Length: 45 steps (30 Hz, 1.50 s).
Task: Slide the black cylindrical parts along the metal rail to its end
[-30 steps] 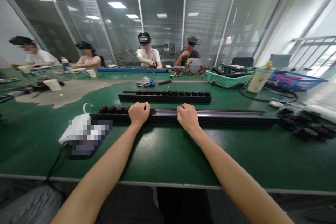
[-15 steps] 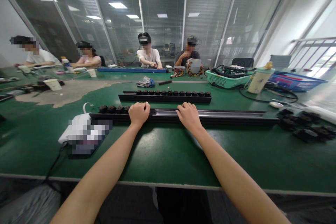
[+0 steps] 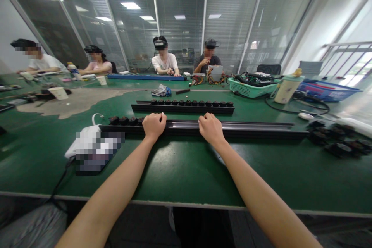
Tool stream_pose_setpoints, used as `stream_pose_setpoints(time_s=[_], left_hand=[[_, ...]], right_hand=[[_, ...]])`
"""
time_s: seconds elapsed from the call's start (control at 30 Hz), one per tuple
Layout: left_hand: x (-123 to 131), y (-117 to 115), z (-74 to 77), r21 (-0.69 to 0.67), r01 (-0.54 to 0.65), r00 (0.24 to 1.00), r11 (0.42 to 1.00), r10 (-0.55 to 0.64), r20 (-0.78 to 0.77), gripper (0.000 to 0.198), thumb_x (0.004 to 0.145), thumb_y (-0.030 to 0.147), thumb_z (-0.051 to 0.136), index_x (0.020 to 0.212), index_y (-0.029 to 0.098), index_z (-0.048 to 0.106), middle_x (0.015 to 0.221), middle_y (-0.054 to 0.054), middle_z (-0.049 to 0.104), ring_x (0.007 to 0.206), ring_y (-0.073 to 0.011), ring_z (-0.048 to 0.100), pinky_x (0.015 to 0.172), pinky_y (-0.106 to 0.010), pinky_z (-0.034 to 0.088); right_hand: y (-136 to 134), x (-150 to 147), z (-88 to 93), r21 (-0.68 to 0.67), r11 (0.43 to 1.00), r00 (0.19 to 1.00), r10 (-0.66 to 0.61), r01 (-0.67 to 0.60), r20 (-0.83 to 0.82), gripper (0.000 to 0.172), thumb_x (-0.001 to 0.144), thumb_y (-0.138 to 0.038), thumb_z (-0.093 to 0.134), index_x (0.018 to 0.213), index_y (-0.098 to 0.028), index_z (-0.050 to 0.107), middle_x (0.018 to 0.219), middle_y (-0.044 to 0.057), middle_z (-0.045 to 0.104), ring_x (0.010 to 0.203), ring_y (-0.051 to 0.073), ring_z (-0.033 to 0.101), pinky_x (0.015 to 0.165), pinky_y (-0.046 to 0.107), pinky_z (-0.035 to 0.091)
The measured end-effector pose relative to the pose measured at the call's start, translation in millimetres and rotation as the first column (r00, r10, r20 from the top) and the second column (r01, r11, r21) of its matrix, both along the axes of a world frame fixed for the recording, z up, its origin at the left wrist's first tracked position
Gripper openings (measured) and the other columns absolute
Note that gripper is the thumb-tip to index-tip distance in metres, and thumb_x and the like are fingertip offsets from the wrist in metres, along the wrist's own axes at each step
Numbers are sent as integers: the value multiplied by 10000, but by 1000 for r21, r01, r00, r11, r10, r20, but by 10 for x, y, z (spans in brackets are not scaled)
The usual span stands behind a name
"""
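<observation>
A long black metal rail with a shiny inner channel lies across the green table before me. My left hand is closed over it, just right of a row of round black plug-in modules seated at its left end. Whether another module is under those fingers is hidden. Farther right along the channel, my right hand is curled down over the rail, fingertips out of sight behind it. Beyond both hands lies a shorter black rail carrying a row of similar modules.
Loose black modules cluster off the rail's right end. A white charger-like object and a phone lie at left. Farther back are a green basket, a cream tumbler and a blue bin. Several people sit across.
My right hand has shifted slightly to the right along the rail. The left hand and both rails look the same.
</observation>
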State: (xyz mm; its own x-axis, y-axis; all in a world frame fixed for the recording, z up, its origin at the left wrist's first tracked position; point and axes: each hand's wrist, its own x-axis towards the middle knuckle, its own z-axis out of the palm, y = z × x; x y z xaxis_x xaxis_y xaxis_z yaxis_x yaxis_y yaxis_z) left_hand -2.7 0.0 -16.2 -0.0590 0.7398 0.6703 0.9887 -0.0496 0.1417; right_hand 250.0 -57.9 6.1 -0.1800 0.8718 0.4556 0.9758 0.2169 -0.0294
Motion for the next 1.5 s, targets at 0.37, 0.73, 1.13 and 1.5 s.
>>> stream_pose_setpoints(time_s=[0.37,0.73,1.13,1.5], left_hand=[[4,-2,9,-6,-7,1000,1000,7,-5,530,1031,394,347,875,191,812,879,-120,752,820,-253,660,726,-350,396],[-4,10,-4,18,3,1000,1000,-2,-17,533,1026,391,344,846,191,804,853,-118,746,799,-248,651,717,-352,395],[3,13,-2,8,1,1000,1000,-1,-2,521,1019,393,353,850,196,805,863,-123,738,805,-254,646,718,-352,395],[-10,20,-9,2,4,1000,1000,-5,6,546,1032,407,333,869,203,812,873,-115,743,825,-256,653,735,-361,393]], right_hand=[[-14,4,3,-8,1000,1000,-19,19,7,312,1045,-198,400,1061,-168,710,1107,133,649,1051,245,564,851,335,435],[-17,-6,21,-69,997,998,-43,40,-52,294,1038,-179,408,1103,-176,694,1161,145,626,1124,248,538,819,303,477],[11,25,19,-113,988,989,-113,102,-92,268,1060,-282,445,1157,-166,667,1197,144,602,1110,243,583,820,304,496],[36,55,20,-112,989,986,-109,95,-125,279,1050,-210,409,1145,-158,666,1194,142,598,1121,233,570,840,294,492]])
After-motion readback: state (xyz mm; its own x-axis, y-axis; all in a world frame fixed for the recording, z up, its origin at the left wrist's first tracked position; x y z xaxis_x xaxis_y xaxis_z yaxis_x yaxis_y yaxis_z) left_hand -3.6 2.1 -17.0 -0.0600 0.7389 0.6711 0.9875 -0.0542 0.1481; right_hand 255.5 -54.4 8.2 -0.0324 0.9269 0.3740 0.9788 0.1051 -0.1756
